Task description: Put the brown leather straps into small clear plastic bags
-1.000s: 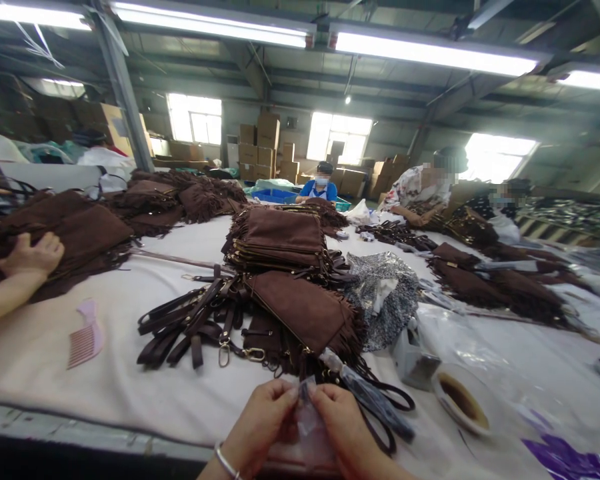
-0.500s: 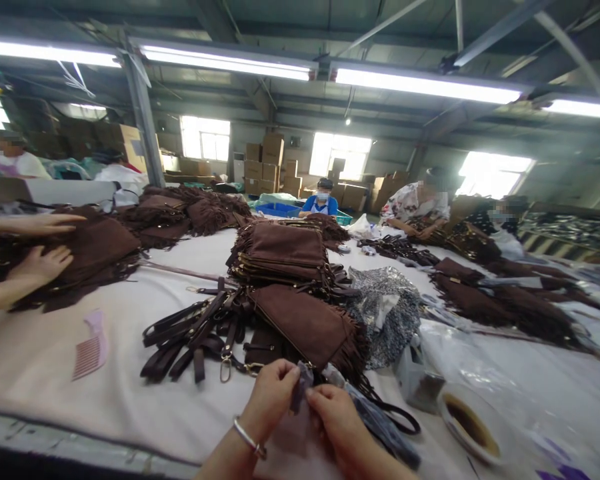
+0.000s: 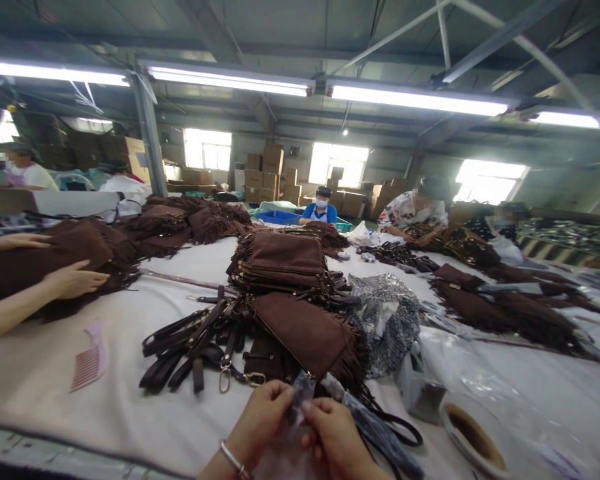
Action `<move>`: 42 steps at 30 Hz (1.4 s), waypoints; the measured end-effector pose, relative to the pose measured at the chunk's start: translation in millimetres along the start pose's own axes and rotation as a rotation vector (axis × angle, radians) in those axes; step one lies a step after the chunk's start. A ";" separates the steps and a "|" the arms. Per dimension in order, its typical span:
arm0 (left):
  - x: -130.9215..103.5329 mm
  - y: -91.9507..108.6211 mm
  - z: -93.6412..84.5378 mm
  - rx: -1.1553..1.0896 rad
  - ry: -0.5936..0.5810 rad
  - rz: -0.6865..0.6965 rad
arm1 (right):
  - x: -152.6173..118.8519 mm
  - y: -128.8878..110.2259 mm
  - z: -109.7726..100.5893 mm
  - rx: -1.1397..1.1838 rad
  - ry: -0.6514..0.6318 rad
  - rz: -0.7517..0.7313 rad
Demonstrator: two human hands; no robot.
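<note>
My left hand (image 3: 264, 419), with a silver bangle at the wrist, pinches one side of a small, thin, greyish see-through plastic wrap (image 3: 303, 392). On its other side, the fingers of my right hand (image 3: 336, 430) are closed on the same wrap. Its upper end is at the zip end of a brown fringed bag (image 3: 305, 333); what lies inside it I cannot make out. Dark brown straps (image 3: 180, 347) with gold clasps are heaped left of the bag. Beside my right hand lies a plastic-wrapped strap (image 3: 380, 433).
Behind the bag rises a stack of brown bags (image 3: 280, 257). Crumpled speckled material (image 3: 383, 320), a metal block (image 3: 420, 387) and a tape roll (image 3: 475, 430) are to the right. A pink comb (image 3: 91, 357) lies left, near another person's hands (image 3: 75, 279). Several people work beyond.
My hands stay on the plastic wrap, which now looks flatter and more see-through between them. At left, the other person's nearer hand has moved right across a brown bag. The view has shifted slightly.
</note>
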State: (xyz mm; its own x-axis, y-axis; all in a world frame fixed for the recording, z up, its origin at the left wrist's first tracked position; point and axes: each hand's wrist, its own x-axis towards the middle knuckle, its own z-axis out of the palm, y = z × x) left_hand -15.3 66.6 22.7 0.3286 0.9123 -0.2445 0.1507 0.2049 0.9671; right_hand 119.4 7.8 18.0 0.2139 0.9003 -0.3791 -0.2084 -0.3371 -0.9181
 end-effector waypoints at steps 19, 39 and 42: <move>16.0 31.2 10.0 0.017 -0.176 -0.010 | -3.9 -37.5 -32.3 -1.047 0.081 -0.978; -4.1 17.4 11.3 0.472 0.044 0.532 | 15.2 -95.5 -14.4 -1.601 -0.116 -0.961; -3.9 14.1 9.2 0.558 0.071 0.545 | 18.5 -96.9 -12.9 -1.654 -0.161 -1.028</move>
State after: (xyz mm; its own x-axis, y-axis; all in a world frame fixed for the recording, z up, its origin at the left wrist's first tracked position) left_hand -5.9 62.7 36.6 0.4333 0.8573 0.2781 0.4380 -0.4700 0.7663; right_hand 155.8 53.6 98.5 -0.4447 0.8711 0.2083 0.8931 0.4489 0.0293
